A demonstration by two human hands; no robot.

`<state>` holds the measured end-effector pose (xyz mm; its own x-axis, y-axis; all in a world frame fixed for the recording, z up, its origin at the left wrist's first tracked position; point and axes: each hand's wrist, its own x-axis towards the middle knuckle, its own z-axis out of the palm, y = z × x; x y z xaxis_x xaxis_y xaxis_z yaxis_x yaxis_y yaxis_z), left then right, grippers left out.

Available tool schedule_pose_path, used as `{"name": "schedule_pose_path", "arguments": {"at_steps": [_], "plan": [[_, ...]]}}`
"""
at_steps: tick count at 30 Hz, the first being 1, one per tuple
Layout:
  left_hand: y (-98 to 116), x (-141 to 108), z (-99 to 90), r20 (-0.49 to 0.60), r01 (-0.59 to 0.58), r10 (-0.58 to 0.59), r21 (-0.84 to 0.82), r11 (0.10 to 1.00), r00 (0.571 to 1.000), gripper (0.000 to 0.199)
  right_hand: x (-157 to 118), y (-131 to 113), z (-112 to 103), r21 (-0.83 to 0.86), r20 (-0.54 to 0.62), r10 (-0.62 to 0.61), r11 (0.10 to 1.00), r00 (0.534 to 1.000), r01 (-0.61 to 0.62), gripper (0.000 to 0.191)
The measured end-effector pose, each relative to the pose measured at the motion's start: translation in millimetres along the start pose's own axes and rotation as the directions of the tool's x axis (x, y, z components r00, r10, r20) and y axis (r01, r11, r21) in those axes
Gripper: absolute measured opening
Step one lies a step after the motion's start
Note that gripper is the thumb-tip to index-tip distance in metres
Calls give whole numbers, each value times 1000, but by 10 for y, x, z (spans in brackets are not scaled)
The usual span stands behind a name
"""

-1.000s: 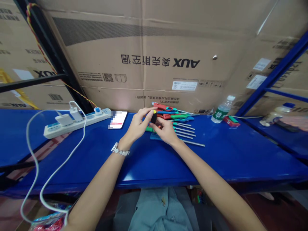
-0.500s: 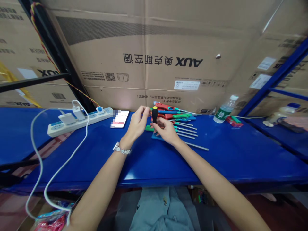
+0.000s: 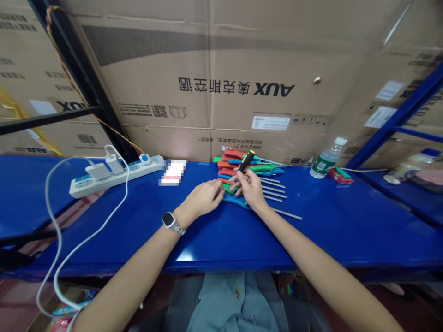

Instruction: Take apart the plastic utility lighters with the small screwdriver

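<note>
My right hand (image 3: 252, 188) is closed on a black screwdriver (image 3: 247, 161) with a yellow-topped handle, which points up and leans to the right. The screwdriver's lower end is hidden by the fingers. Low over the pile's left side, my left hand (image 3: 204, 197) has its fingers closed at the end of a green lighter (image 3: 227, 188); its fingertips are partly hidden. A blue lighter (image 3: 236, 200) lies just in front of both hands. Behind them are several more long-necked lighters, among them a red lighter (image 3: 235, 153), with metal tubes pointing right.
On the blue table (image 3: 221, 240), a white power strip (image 3: 114, 177) with chargers and a phone (image 3: 173, 172) are at the left. A water bottle (image 3: 327, 159) and a small red box (image 3: 341, 176) stand at the right. A large cardboard box (image 3: 207, 55) rises behind.
My left hand has come down from beside the screwdriver to the green lighter. My right hand has shifted slightly right, and the screwdriver, upright before, now leans right.
</note>
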<state>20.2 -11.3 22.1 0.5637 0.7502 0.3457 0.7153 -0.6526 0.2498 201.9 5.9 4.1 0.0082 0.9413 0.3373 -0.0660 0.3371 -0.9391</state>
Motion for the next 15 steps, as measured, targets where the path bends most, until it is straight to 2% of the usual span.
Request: {"name": "schedule_pose_path", "arguments": {"at_steps": [4,7,11,15], "plan": [[93,75,51,68,-34,22,181,983,997,16,1,50,-57,-19,-73,64,998,995,-66,48],[82,123,88,105,-8,-13,203,979,994,16,-2,94,-68,-48,-73,100,993,992,-104,44],[39,150,76,163,-13,-24,225,974,986,21,-19,126,-39,-112,-72,62,991,995,-70,36],[108,200,4,298,6,-104,313,950,949,26,-45,123,11,-129,-95,64,989,993,-76,30]]}}
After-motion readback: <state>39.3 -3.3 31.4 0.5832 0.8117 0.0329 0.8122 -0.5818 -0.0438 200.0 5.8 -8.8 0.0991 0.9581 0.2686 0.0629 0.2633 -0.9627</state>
